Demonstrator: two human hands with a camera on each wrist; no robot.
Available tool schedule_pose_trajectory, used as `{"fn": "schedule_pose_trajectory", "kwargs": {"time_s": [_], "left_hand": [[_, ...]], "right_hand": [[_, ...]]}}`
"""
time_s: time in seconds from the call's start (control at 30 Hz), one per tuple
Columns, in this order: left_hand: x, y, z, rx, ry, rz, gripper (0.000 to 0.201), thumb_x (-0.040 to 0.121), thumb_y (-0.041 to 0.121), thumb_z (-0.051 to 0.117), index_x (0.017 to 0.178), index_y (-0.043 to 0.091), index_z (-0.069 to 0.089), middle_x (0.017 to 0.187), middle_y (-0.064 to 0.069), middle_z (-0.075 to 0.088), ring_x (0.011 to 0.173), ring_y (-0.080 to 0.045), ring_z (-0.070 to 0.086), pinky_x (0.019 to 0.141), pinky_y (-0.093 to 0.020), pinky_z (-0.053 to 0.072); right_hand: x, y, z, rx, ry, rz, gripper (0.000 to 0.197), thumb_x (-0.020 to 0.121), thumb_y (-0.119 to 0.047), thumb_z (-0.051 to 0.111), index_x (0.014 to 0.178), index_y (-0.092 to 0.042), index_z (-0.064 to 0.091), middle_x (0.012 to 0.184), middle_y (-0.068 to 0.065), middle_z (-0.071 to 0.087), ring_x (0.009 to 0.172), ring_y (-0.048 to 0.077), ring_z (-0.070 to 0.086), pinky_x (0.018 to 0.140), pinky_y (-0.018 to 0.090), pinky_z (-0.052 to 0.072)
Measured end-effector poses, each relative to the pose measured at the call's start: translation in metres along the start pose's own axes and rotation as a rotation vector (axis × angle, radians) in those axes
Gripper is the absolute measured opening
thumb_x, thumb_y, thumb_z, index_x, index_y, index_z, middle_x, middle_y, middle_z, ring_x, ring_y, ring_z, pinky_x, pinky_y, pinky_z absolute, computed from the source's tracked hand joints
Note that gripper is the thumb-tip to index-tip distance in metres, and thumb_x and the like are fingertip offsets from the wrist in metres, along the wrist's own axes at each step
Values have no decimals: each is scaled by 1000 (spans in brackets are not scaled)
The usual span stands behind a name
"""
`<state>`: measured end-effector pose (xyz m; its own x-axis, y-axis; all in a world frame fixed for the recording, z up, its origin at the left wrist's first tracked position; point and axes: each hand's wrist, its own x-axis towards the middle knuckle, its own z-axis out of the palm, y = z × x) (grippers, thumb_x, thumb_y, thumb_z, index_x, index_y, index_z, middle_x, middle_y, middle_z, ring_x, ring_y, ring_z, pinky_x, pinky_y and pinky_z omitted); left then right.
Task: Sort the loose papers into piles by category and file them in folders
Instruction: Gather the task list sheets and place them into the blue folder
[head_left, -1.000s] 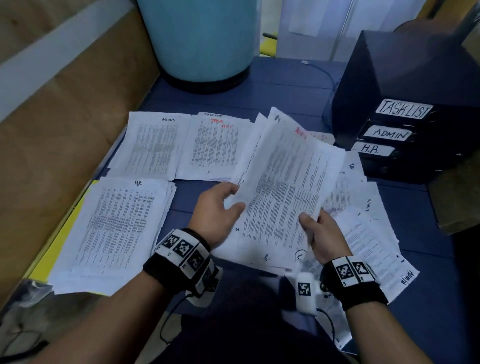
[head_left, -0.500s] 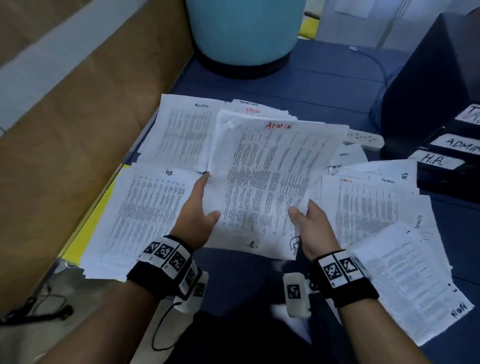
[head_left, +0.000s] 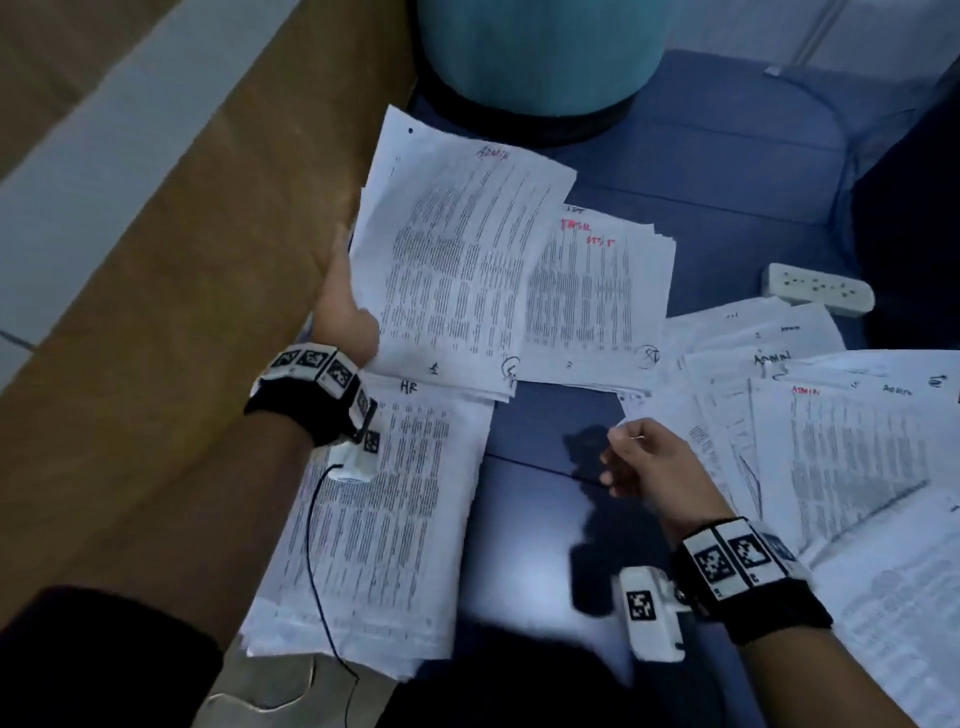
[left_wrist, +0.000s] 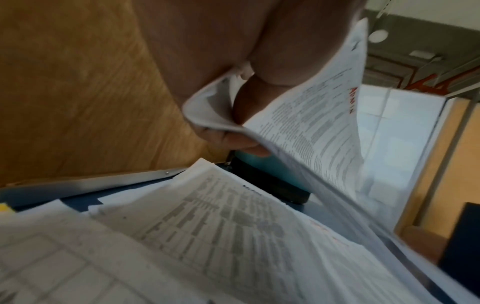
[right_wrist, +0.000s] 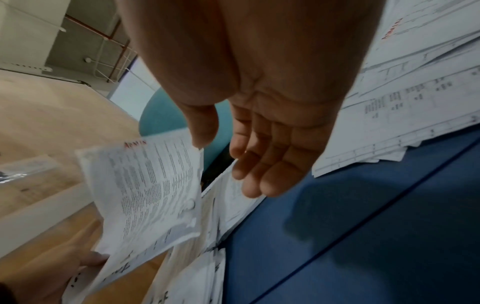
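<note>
Now the sheet marked ADMIN is held by the left hand alone — half a second ago both hands were on it, and it has since been carried left, over the far pile beside the TASK LIST pile. The ADMIN pile is judged its destination. Its left edge is pinched between thumb and fingers, the sheet tilted up. The right hand has let go — relaxed, empty, near the unsorted papers.

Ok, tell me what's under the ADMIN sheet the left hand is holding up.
Under the ADMIN sheet held by the left hand lies a paper pile of printed pages. Its heading is too blurred to read, and lower pages are covered.
</note>
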<state>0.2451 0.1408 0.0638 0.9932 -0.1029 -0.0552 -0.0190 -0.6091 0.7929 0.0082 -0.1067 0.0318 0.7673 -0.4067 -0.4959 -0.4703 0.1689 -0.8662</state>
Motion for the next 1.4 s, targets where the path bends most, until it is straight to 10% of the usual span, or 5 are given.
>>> {"fn": "schedule_pose_trajectory", "kwargs": {"time_s": [0.2,0.43,0.57,1.2,1.4], "left_hand": [[48,-27,11,209,-123,-92,81,87,-10,45,153,25,13,148,-5,38,131,-20,42,94,-16,29],[63,-47,20,449,-206,-137,54,84,1,47,137,7,47,145,-23,37,128,-38,43,105,-41,41],[48,-20,19,371,-130,-103,57,85,8,53,141,19,44,152,-11,27,133,-27,39,107,-34,35],[-223,147,206,127,-710,221,36,93,12,54,129,17,55,130,-3,56,116,-18,52,93,-22,38],[-272,155,283,229,-864,177,38,93,12,52,131,16,54,134,-2,55,119,-17,52,87,-18,36]], "right_hand": [[-10,11,-14,-45,120,85,83,41,-79,77,81,-9,56,72,9,65,58,19,62,57,31,50],[-26,14,-35,-56,222,135,97,25,-84,76,84,-8,58,71,7,66,55,17,62,55,29,50],[-32,19,-46,-36,204,158,31,89,-35,65,85,-6,56,88,29,60,52,13,63,60,31,47],[-81,80,-219,-361,253,144,13,94,-24,62,90,-12,63,86,7,67,79,25,65,75,38,49],[-104,112,-292,-541,506,305,44,90,-33,66,126,-10,54,129,17,50,113,35,53,85,35,44]]}}
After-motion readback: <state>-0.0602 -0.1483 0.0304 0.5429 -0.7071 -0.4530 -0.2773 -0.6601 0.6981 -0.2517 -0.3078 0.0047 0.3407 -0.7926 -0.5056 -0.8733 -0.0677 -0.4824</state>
